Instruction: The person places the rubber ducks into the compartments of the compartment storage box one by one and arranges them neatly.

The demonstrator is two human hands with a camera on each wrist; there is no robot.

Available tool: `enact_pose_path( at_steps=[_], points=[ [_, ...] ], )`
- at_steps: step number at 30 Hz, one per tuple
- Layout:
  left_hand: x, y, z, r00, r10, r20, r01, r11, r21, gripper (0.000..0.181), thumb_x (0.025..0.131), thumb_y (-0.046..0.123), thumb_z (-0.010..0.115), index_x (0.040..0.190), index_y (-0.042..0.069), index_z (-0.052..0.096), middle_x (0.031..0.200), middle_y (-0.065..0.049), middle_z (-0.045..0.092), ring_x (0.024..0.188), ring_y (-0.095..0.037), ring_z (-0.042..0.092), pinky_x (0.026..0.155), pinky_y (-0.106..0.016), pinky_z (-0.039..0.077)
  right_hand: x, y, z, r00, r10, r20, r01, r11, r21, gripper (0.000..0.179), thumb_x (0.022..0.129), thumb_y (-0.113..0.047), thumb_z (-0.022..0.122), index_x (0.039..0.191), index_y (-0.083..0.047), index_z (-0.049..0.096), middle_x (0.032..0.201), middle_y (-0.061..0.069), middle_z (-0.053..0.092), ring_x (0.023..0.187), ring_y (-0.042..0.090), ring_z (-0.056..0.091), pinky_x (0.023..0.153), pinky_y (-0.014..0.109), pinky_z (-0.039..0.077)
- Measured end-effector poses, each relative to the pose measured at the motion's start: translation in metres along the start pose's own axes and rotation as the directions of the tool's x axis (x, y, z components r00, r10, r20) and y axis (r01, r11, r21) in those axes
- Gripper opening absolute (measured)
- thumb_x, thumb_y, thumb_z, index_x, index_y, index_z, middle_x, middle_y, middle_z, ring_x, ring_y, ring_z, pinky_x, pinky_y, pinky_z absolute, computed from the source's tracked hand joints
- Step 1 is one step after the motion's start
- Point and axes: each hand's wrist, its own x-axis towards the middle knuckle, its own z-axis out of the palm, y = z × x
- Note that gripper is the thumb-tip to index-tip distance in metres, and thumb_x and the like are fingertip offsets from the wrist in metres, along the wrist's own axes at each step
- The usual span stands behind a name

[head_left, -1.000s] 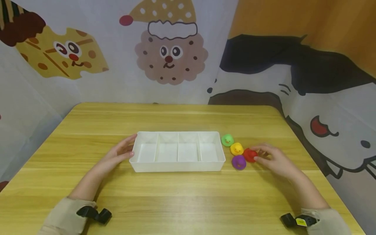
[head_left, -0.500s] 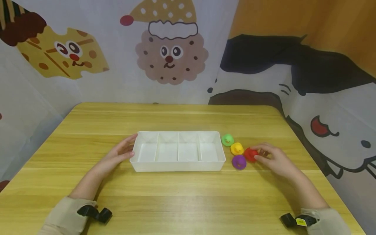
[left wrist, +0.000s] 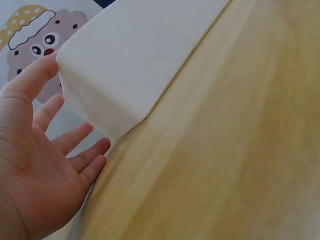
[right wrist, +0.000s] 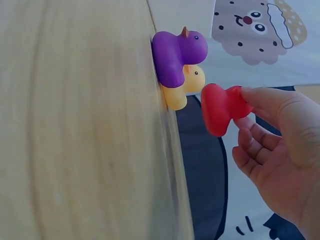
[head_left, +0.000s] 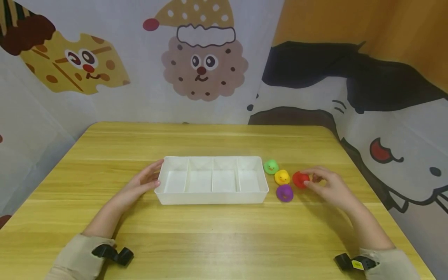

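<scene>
My right hand (head_left: 330, 186) pinches a red rubber duck (head_left: 301, 180) by its head between thumb and fingers. In the right wrist view the red duck (right wrist: 217, 110) is raised off the table. To its left sit a yellow rubber duck (head_left: 282, 177), a purple one (head_left: 285, 193) and a green one (head_left: 271, 167). A white box (head_left: 213, 198) with several compartments in a row stands left of the ducks, its compartments bare. My left hand (head_left: 143, 181) rests against the box's left end, thumb at the rim and fingers spread loosely along the end wall (left wrist: 92, 102).
All of this stands on a wooden table (head_left: 210, 241) with rounded far corners. A cloth (head_left: 126, 105) printed with cartoon figures hangs behind it. Each sleeve carries a black wrist device (head_left: 112, 254) over the table's near part.
The red duck has come up off the table in my right hand and moved slightly right, away from the yellow and purple ducks. My left hand and the box have stayed in place.
</scene>
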Motion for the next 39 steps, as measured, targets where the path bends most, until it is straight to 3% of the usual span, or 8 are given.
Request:
enact_pose_path(
  at_steps=[6,13,23,32,39],
  points=[
    [0.0,0.001,0.0,1.0,-0.007,-0.002,0.007,1.0,0.002,0.063,0.098,0.01,0.05,0.154,0.014,0.02,0.153,-0.019,0.023,0.133,-0.042,0.029,0.099,-0.046,0.033,0.002,-0.009,-0.003,0.999,-0.016,-0.038,0.017,1.0,0.017,0.027,0.085,-0.007,0.072,0.111,-0.011,0.069,0.086,-0.003,0.056,0.081,0.014,0.048,0.067,0.03,0.042],
    [0.0,0.0,0.0,1.0,-0.001,0.003,0.001,1.0,-0.012,0.063,0.098,0.008,0.05,0.154,0.014,0.02,0.153,-0.019,0.023,0.133,-0.042,0.029,0.096,-0.033,0.038,0.005,-0.022,-0.004,0.997,-0.013,-0.075,0.018,0.998,0.066,0.027,0.084,-0.007,0.073,0.111,-0.012,0.07,0.088,-0.002,0.057,0.08,0.014,0.045,0.064,0.026,0.037],
    [-0.001,-0.001,0.0,1.0,-0.002,0.004,0.002,1.0,-0.022,0.063,0.098,0.009,0.05,0.154,0.014,0.02,0.153,-0.018,0.024,0.133,-0.041,0.029,0.096,-0.034,0.037,0.013,-0.048,-0.004,0.989,-0.084,-0.125,0.094,0.992,0.08,0.029,0.08,-0.002,0.076,0.107,-0.01,0.071,0.088,0.0,0.058,0.079,0.012,0.045,0.064,0.023,0.037],
    [-0.001,0.0,0.001,1.0,-0.011,-0.004,0.011,1.0,-0.021,0.063,0.099,0.01,0.051,0.154,0.016,0.02,0.153,-0.017,0.024,0.133,-0.041,0.029,0.101,-0.057,0.027,0.023,-0.068,0.002,0.981,-0.126,-0.149,0.143,0.984,0.11,0.031,0.077,0.0,0.078,0.106,-0.008,0.071,0.087,-0.002,0.058,0.078,0.013,0.045,0.061,0.022,0.037],
    [-0.001,0.0,0.001,1.0,-0.02,-0.002,0.02,1.0,-0.015,0.064,0.098,0.012,0.051,0.154,0.017,0.02,0.154,-0.018,0.022,0.134,-0.043,0.026,0.101,-0.061,0.025,0.031,-0.085,0.008,0.984,-0.123,-0.132,0.14,0.982,0.128,0.029,0.078,-0.003,0.078,0.106,-0.009,0.071,0.09,-0.004,0.06,0.077,0.013,0.046,0.06,0.024,0.037]
  ],
)
